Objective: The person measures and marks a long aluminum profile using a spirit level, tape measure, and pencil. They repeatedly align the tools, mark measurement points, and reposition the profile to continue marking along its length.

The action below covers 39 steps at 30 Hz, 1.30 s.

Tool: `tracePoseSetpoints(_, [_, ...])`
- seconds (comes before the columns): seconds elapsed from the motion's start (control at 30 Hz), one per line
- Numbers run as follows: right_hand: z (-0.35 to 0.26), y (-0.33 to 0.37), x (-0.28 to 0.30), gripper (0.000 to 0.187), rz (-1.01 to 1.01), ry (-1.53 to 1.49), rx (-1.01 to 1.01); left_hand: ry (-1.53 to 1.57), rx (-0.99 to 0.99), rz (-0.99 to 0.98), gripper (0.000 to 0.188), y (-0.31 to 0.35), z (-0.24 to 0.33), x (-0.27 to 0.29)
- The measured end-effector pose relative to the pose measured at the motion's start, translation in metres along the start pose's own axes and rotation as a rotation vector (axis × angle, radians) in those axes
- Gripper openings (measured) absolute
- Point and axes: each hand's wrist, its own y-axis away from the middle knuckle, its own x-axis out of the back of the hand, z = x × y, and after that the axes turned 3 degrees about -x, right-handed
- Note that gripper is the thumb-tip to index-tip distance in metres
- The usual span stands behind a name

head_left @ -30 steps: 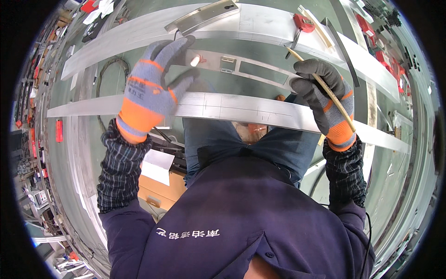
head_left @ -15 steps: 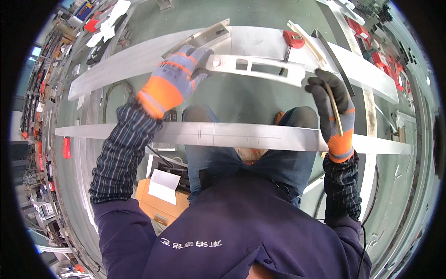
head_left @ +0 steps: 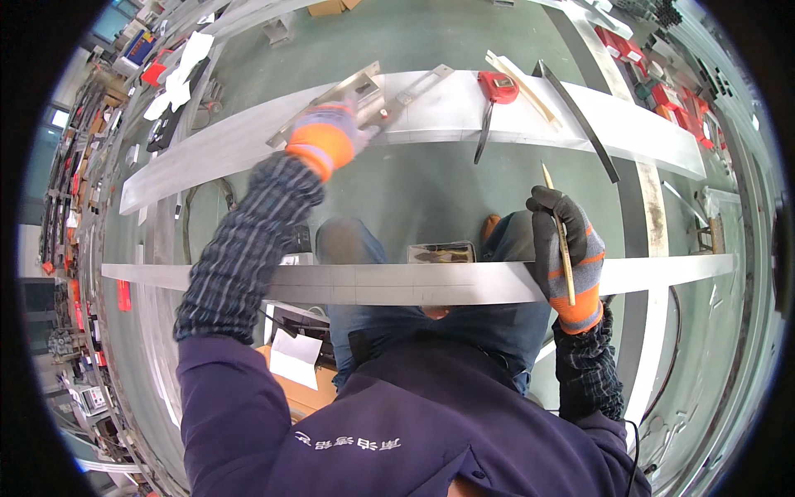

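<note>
My left hand (head_left: 325,139), in a grey and orange glove, is over the left part of the far silver beam, at a metal channel piece (head_left: 358,84). Beside its thumb, a slotted flat metal plate (head_left: 418,89) lies slanted across that beam. Motion blurs the fingers, so whether they still grip the plate's near end is unclear. My right hand (head_left: 573,261), gloved alike, is closed round a slim tan pencil (head_left: 565,248) pointing up and away. That hand is at the near silver beam (head_left: 414,284), which has thin lines marked across it.
On the far beam (head_left: 224,147) are a red tape measure (head_left: 498,86), a pale strip (head_left: 526,91) and a dark angled bar (head_left: 580,124). A small tray (head_left: 441,253) shows behind the near beam. An open cardboard box (head_left: 308,396) with white paper stands at lower left.
My left hand has taken the slotted plate away from me onto the far beam, beside the channel piece. My right hand has come nearer, to the near beam, with the pencil still in it.
</note>
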Motion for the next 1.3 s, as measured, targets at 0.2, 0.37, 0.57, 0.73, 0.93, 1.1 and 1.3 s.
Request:
tracePoseSetpoints(0.2, [-0.002,-0.001,0.002,0.023,0.014,-0.029,0.028,0.235,-0.163,0.073,0.06,0.082,-0.086,0.003])
tracePoseSetpoints(0.37, [-0.005,-0.003,0.003,0.026,-0.045,-0.007,-0.038,0.346,0.03,-0.151,0.049,0.104,-0.12,-0.04])
tracePoseSetpoints(0.57, [-0.007,-0.002,0.003,0.031,-0.064,-0.021,-0.129,0.539,-0.085,-0.163,0.047,0.103,-0.125,-0.051])
tracePoseSetpoints(0.73, [-0.006,0.0,0.001,0.03,-0.065,0.036,-0.126,0.567,-0.097,-0.161,0.045,0.102,-0.121,-0.045])
tracePoseSetpoints(0.93, [-0.004,-0.002,0.0,0.03,-0.14,0.074,-0.069,0.602,-0.067,-0.146,0.04,0.108,-0.117,-0.038])
tracePoseSetpoints(1.1, [-0.003,0.0,-0.001,0.03,-0.145,0.1,-0.043,0.638,-0.047,-0.185,0.039,0.107,-0.122,-0.042])
tracePoseSetpoints(1.3, [-0.006,-0.001,0.001,0.03,-0.147,0.076,-0.049,0.647,-0.04,-0.159,0.038,0.104,-0.118,-0.043])
